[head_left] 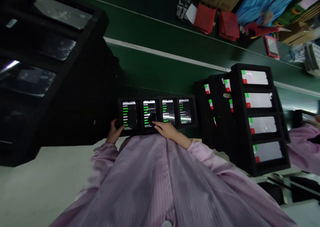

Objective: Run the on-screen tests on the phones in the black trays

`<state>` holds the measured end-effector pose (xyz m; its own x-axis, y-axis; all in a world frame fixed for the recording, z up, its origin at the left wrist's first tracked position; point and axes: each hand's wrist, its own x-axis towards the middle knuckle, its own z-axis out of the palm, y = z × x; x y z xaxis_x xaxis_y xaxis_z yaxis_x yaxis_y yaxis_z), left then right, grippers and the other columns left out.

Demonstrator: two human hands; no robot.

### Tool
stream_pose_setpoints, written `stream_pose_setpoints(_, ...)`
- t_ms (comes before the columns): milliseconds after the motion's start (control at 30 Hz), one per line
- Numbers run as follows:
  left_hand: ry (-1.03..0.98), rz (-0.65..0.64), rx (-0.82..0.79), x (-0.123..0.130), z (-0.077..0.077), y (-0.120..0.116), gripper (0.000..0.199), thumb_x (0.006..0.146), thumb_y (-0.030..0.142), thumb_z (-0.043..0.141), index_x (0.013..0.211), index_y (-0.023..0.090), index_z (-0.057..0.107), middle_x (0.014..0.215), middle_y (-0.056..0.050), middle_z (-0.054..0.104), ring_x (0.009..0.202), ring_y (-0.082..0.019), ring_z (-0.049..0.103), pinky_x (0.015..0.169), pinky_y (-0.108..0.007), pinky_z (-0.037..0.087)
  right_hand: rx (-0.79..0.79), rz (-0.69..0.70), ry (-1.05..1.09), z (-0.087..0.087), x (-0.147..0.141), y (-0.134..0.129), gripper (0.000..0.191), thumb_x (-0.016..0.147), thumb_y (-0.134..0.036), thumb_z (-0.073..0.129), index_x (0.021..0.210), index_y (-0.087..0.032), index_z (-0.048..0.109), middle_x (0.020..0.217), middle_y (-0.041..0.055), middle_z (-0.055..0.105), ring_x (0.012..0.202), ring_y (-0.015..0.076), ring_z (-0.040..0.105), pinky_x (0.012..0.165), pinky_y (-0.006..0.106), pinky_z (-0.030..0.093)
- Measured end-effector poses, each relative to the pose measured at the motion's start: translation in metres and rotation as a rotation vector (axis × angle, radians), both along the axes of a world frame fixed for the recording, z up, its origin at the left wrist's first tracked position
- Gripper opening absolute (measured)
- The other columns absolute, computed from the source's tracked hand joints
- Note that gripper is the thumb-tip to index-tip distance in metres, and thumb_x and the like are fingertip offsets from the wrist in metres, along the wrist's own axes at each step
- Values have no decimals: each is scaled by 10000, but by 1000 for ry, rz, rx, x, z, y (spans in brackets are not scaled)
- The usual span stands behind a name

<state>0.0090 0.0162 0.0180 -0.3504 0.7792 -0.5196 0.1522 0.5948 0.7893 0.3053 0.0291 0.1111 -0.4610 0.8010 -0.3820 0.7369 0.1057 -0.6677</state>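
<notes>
A black foam tray [195, 113] lies in front of me with several phones in its slots, screens lit with green and white text lines. My left hand [115, 132] is at the tray's left end, thumb and fingers apart. Its thumb tip is at the lower left corner of the leftmost phone [130, 115]. My right hand [167, 130] reaches in from the near edge with its index finger stretched out. That fingertip is at the lower right of the second phone [149, 112]. Further right sit a third phone [168, 110] and the rightmost phone [185, 110].
Stacked black trays [87, 70] with dark-screened phones rise at left. At right, more stacked trays [260, 87] hold phones with white screens. Red pouches [204, 19] lie across the green bench [155, 69]. A person's blue sleeve [260, 4] and another's pink sleeve [303, 147] are visible.
</notes>
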Motion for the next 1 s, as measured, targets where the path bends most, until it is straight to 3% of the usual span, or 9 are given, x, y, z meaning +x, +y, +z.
stream_pose_setpoints(167, -1, 6, -9, 0, 4, -2, 505, 727, 345, 704, 1196, 255, 541, 1282, -93, 645, 1310, -268, 549, 1151, -410, 392, 8, 60, -54, -2, -12, 7, 360, 1017, -295, 516, 1347, -301, 659, 1359, -5, 682, 1231, 246, 671, 1031, 389, 560)
stream_pose_setpoints(300, 4, 18, -22, 2, 7, -6, 518, 725, 364, 703, 1209, 254, 555, 1293, -95, 637, 1321, -281, 537, 1149, -409, 394, 33, 52, -61, -2, -6, 4, 370, 1017, -277, 499, 1351, -306, 655, 1359, -4, 680, 1215, 238, 681, 1024, 385, 563)
stream_pose_setpoints(567, -3, 10, -53, 4, 13, -2, 503, 779, 377, 660, 1251, 260, 535, 1292, -81, 624, 1313, -266, 538, 1160, -407, 382, 118, -270, -131, 2, 50, -28, 360, 1002, -254, 505, 1314, -271, 684, 1305, 15, 712, 1165, 217, 709, 993, 337, 574)
stream_pose_setpoints(733, 15, -12, -82, 5, 29, 2, 466, 799, 345, 656, 1216, 193, 513, 1364, -142, 574, 1377, -298, 460, 1196, -483, 313, 95, -293, -197, -1, 52, -29, 376, 1002, -251, 515, 1349, -240, 660, 1329, 21, 695, 1186, 210, 696, 1008, 304, 559)
stream_pose_setpoints(1000, 35, -33, -116, 12, 44, 2, 455, 860, 318, 617, 1272, 171, 493, 1414, -145, 555, 1403, -277, 440, 1207, -454, 291, 80, -294, -194, -7, 48, -27, 384, 999, -270, 511, 1354, -292, 655, 1338, -1, 691, 1187, 216, 696, 1002, 322, 562)
